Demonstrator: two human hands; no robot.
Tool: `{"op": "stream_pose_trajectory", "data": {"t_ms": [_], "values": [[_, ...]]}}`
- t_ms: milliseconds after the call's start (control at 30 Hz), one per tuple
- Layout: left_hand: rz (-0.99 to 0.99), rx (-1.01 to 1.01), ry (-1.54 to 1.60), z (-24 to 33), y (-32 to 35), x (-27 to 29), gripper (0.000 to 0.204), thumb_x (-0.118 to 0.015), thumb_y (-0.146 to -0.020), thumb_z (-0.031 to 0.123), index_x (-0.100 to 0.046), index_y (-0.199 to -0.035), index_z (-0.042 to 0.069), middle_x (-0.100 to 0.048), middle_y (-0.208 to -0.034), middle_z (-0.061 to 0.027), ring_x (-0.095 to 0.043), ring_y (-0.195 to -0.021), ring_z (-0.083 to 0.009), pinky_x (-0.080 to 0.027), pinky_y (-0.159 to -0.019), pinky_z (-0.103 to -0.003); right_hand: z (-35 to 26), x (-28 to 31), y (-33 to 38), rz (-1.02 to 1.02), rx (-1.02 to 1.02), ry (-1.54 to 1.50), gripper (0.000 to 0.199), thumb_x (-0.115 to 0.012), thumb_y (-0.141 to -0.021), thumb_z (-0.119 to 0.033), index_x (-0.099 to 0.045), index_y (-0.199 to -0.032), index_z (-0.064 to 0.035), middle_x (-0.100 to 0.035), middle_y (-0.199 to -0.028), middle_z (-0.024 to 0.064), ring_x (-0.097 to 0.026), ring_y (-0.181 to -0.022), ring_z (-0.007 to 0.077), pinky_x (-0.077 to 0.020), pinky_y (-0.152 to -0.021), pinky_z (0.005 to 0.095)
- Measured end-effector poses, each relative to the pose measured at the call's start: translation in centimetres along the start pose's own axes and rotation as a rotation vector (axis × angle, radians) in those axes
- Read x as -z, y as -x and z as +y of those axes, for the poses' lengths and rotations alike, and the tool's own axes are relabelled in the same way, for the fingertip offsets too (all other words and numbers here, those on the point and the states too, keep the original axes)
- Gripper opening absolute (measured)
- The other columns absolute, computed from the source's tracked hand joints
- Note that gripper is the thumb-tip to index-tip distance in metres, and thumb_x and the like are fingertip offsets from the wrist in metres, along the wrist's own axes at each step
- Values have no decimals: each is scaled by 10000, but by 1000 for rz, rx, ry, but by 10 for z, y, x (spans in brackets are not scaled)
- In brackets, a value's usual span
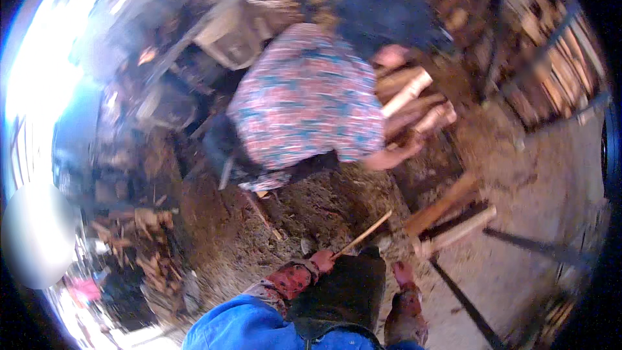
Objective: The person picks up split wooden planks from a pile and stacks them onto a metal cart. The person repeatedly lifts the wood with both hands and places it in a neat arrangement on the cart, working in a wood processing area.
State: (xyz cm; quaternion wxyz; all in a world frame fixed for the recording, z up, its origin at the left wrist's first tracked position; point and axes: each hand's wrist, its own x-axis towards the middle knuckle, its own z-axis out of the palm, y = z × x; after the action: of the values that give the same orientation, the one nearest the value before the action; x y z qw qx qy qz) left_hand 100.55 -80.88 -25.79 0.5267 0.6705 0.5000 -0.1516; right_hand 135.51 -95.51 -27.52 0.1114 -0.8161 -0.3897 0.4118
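Note:
My left hand (322,260) is closed around the near end of a thin pale wooden stick (364,234). The stick slants up to the right over the dirt ground. My right hand (402,273) hangs low beside my dark lower garment (343,288); it is small and blurred, and its finger shape does not show. In front of me a person in a patterned top (308,100) bends over, one hand (392,155) beside a stack of split firewood (408,94). Nearer, two longer wood pieces (453,233) lie to the right of the stick's tip.
Loose wood scraps (155,246) lie in a heap at the left. A metal-framed rack of firewood (560,78) stands at the far right. Dark bars (463,298) cross the floor at the lower right. Behind the person is a blurred dark blue shape (389,10).

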Motion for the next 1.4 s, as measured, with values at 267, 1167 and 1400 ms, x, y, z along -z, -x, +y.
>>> {"op": "stream_pose_trajectory", "data": {"t_ms": [267, 1167, 1400], "values": [[157, 102, 209, -65, 67, 38, 340, -585, -828, 395, -634, -839, 59, -583, -666, -151, -574, -620, -305, -463, -541, -491, -16, -23, -4, 22, 166, 28, 356, -618, -833, -357, -680, -978, -38, -625, -652, 50, -599, -579, 198, -509, -558, 347], [971, 570, 1620, -165, 312, 42, 187, -545, -878, 156, -606, -850, -18, -630, -648, -92, -581, -498, -155, -457, -427, -294, -333, -145, -46, -687, 712, 710, 360, -616, -854, -386, -680, -937, -42, -660, -733, 89, -650, -688, 225, -503, -658, 382], [1335, 227, 1899, -175, 290, 36, 127, -521, -913, 136, -547, -890, 14, -638, -706, -84, -573, -529, -141, -451, -446, -275, -405, -185, -30, -752, 705, 688, 424, -602, -861, -377, -641, -1093, -23, -674, -1011, 113, -634, -969, 278, -490, -854, 380]]}}
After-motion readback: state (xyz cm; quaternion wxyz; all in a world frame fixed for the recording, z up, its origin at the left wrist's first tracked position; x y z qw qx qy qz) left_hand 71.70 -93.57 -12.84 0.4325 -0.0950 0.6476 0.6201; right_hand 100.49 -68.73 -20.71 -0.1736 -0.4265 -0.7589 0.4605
